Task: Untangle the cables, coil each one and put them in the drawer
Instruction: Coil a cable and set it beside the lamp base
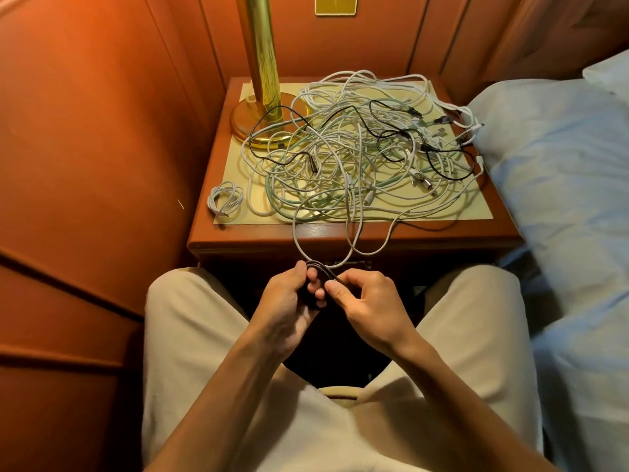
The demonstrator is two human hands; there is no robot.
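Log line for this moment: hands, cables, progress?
left hand: grips thin black cable | right hand: pinches it | tangled cable pile: on wooden nightstand | small coiled white cable: nightstand's left corner

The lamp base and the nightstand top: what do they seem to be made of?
Lamp base: probably polished brass or brass-plated metal, judging by its golden colour and bright mirror-like reflections. Nightstand top: apparently varnished reddish wood, with faint grain at the front edge; its pale inset panel has a material I cannot tell.

Wood-panelled walls (85, 131); brass lamp (260, 63) on nightstand (340, 235); bed (561, 199) beside
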